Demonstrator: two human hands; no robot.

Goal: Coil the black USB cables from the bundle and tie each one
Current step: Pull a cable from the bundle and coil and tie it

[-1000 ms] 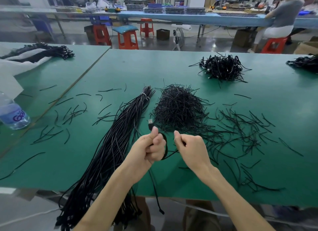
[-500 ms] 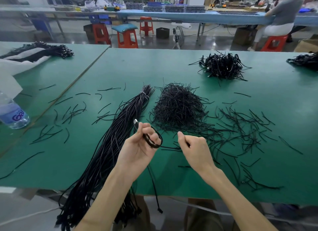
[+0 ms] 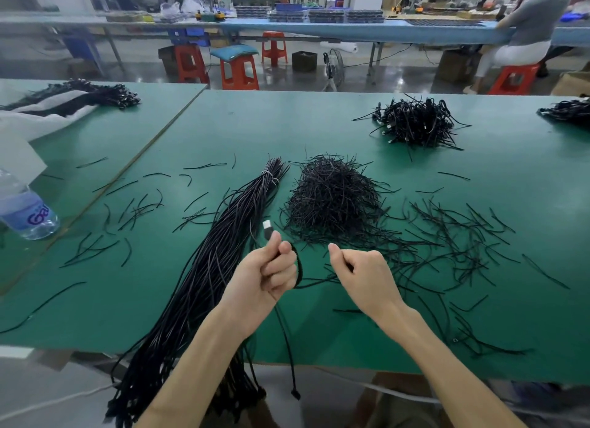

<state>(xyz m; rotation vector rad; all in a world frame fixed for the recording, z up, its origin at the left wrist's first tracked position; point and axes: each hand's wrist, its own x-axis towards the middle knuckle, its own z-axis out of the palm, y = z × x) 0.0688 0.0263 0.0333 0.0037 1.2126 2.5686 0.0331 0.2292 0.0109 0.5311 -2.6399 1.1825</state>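
Over the near edge of the green bench [image 3: 319, 124], my left hand [image 3: 265, 277] clenches its fingers [image 3: 281, 269] round a small coil of thin black USB cable [image 3: 299, 264], its silver plug [image 3: 267, 228] poking up past the thumb and its tail dangling below the bench; my right hand [image 3: 364, 277] sits just beside, fingers curled, though I cannot tell whether they pinch anything; the long tied bundle of black USB cables [image 3: 207, 268] lies just left of my left hand; a heap of short black wire ties [image 3: 332, 201] sits beyond both hands.

- Table [image 3: 319, 124]: green.
- Cable bundle [image 3: 204, 261]: black, bound with a white tie [image 3: 269, 177].
- Twist ties [image 3: 332, 197]: black.
- Plug [image 3: 267, 227]: silver.
- Stools [image 3: 239, 71]: orange-red.
- Bottle label [image 3: 28, 210]: pale blue, purple lettering.
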